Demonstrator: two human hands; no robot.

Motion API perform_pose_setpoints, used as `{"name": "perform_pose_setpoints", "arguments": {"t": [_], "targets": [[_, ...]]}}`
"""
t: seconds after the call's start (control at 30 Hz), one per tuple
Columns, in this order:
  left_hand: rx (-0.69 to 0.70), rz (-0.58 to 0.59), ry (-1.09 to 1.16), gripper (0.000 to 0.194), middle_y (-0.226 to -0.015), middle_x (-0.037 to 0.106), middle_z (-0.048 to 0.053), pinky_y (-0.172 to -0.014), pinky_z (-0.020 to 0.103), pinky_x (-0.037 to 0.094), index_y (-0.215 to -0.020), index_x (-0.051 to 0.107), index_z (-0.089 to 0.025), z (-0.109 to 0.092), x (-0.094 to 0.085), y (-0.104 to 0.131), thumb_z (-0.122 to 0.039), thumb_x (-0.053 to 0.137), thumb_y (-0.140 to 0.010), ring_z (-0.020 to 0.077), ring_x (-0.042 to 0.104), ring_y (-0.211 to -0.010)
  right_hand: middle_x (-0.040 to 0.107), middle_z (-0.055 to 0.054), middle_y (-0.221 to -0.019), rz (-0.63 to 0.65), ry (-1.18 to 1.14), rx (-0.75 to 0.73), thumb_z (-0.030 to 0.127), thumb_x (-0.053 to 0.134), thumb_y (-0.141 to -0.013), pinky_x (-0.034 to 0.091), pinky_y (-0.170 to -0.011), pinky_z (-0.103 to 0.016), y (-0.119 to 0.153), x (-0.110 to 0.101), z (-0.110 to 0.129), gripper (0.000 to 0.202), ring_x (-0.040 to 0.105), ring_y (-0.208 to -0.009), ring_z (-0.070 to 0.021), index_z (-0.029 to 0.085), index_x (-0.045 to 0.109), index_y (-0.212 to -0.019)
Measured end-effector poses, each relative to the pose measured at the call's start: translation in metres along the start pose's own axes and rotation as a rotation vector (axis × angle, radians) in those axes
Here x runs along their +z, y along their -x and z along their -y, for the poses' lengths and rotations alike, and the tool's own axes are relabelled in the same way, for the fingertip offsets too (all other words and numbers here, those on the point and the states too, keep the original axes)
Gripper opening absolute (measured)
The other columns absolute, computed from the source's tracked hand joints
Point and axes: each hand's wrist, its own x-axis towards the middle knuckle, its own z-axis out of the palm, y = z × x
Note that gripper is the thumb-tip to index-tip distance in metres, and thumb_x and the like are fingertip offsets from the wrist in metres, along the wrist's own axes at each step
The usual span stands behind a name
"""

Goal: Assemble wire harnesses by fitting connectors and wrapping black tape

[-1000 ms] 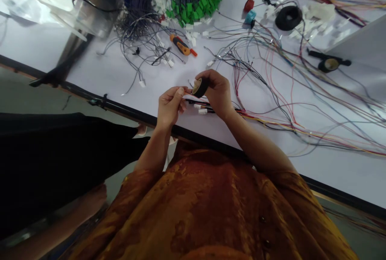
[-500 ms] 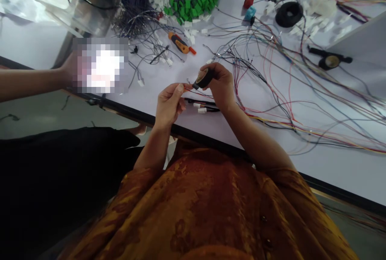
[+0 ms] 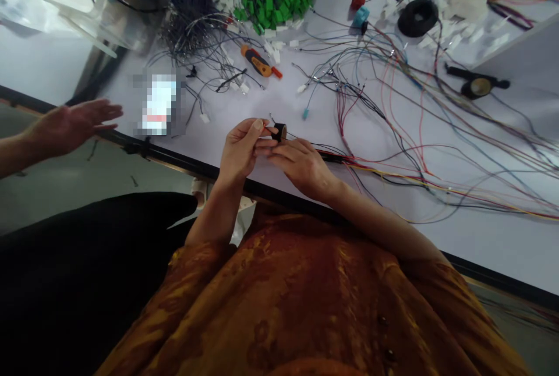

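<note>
Near the table's front edge, my left hand (image 3: 240, 146) pinches thin red and dark wires between thumb and fingers. A roll of black tape (image 3: 279, 131) sits at the wires, between my two hands. My right hand (image 3: 308, 167) is just right of it, palm down, its fingers bent together against the roll and touching my left fingertips. Its thumb is hidden. A wire bundle wrapped in black (image 3: 332, 157) lies behind my right wrist, and red, yellow and black wires (image 3: 406, 181) run from it to the right.
At the left, another person's hand (image 3: 72, 127) is beside a lit, blurred phone (image 3: 159, 102). An orange cutter (image 3: 257, 61), green connectors (image 3: 279, 6) on dark wires, another black tape roll (image 3: 418, 18) and a black holder with a roll (image 3: 477, 86) lie farther back.
My right hand has turned palm down and moved lower, and the tape roll has shifted left and down. The other person's hand has drawn back from the phone.
</note>
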Motion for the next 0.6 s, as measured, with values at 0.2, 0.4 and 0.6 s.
{"name": "perform_pose_setpoints", "arguments": {"t": [0.2,0.4,0.6], "targets": [[0.252,0.055,-0.179,0.029,-0.087,0.077,0.005,-0.081,0.028,0.062,-0.088,0.076,-0.02,-0.002,0.008,0.019,-0.048,0.08,-0.082,0.0153,0.074,-0.08,0.054,0.004,-0.068,-0.224,-0.552,0.68,0.038,0.065,-0.091,0.041,-0.053,-0.023,-0.037,-0.006,-0.019,0.022,0.047,-0.056,-0.0098,0.021,0.055,-0.1],[0.225,-0.044,-0.106,0.035,-0.09,0.078,0.004,-0.047,0.017,0.049,-0.087,0.067,-0.019,0.008,0.005,0.009,-0.052,0.076,-0.085,0.0084,0.068,-0.056,0.056,0.002,-0.078,-0.338,-0.677,0.637,0.031,0.054,-0.093,0.042,-0.048,-0.024,-0.009,0.004,-0.018,0.023,0.046,-0.053,-0.0105,0.026,0.053,-0.115],[0.112,-0.045,-0.033,0.034,-0.083,0.076,0.003,-0.048,0.018,0.051,-0.088,0.063,-0.02,0.002,0.006,0.006,-0.053,0.073,-0.087,0.0103,0.07,-0.058,0.063,-0.007,-0.107,-0.239,-0.246,0.286,0.032,0.055,-0.094,0.056,-0.079,-0.035,0.029,0.008,0.004,0.016,0.061,-0.086,-0.0179,0.025,0.063,-0.106]]}}
